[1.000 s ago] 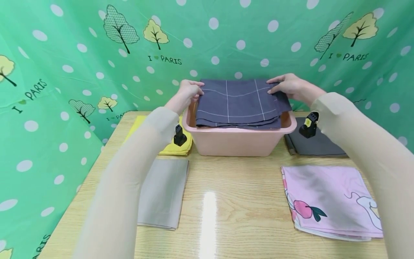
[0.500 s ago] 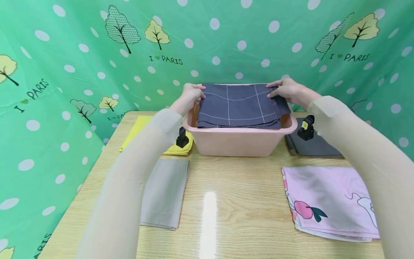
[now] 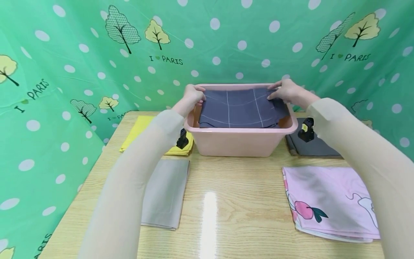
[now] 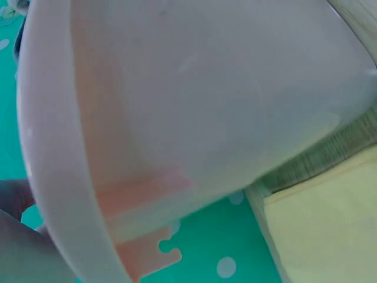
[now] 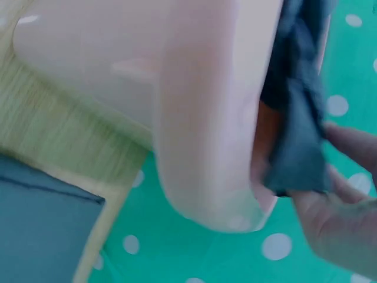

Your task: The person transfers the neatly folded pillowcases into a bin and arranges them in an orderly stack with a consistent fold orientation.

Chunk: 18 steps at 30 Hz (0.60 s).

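Observation:
A folded dark blue cloth with white lines (image 3: 242, 108) lies inside the pink basin (image 3: 236, 142), below the rim. At its back left corner the left hand (image 3: 193, 95) pinches the edge; at the back right the right hand (image 3: 286, 91) grips the other corner. In the right wrist view the fingers of the right hand (image 5: 347, 206) hold the dark cloth (image 5: 300, 141) beside the basin's rim (image 5: 206, 118). The left wrist view has the basin wall (image 4: 206, 88) in front, with part of the left hand (image 4: 26, 242) behind the rim and its grip hidden.
Folded yellow cloth (image 3: 139, 129) and grey cloth (image 3: 166, 194) lie left on the wooden table (image 3: 233, 201). To the right are a folded dark grey cloth (image 3: 318, 145) and a pink printed cloth (image 3: 326, 201). A green dotted curtain (image 3: 226, 36) hangs behind the basin.
The dark blue cloth has gone down into the basin, uncovering its back rim. Both hands have lowered slightly with it, still holding its corners.

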Available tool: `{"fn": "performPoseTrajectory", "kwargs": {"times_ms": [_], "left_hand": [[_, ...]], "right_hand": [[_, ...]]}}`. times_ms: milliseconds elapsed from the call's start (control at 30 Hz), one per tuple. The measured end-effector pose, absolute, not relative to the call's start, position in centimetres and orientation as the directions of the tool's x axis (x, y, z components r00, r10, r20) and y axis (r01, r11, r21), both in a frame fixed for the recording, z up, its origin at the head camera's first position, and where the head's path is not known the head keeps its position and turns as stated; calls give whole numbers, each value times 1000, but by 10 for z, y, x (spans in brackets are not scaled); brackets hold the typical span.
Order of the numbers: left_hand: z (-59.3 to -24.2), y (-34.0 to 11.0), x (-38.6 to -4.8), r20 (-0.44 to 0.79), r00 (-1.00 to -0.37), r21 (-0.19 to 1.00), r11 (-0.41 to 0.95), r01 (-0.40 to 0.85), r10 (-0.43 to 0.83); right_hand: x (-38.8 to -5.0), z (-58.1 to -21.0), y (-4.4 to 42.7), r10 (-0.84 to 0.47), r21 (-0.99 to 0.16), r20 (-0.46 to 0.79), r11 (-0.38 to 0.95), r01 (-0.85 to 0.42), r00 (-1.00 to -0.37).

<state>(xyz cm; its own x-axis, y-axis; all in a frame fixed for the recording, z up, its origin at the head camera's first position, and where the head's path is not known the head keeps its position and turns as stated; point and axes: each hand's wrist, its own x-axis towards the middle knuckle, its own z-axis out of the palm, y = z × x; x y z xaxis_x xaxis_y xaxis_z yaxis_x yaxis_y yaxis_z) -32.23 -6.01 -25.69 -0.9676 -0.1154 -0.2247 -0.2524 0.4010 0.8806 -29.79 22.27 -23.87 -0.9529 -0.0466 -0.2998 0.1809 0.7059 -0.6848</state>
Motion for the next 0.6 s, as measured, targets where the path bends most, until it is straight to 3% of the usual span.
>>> {"fn": "performPoseTrajectory", "kwargs": {"times_ms": [267,600], "left_hand": [[-249,-63,-310,-171,-985,882,444,-156,-6],[-243,-52,-277,-42,-993,908,418,9,112]], "right_hand": [[-281,-231,222,-107,-632,-154,775,14,-982],[-252,-224,223,-150,-660,-92,750,-53,-984]]}}
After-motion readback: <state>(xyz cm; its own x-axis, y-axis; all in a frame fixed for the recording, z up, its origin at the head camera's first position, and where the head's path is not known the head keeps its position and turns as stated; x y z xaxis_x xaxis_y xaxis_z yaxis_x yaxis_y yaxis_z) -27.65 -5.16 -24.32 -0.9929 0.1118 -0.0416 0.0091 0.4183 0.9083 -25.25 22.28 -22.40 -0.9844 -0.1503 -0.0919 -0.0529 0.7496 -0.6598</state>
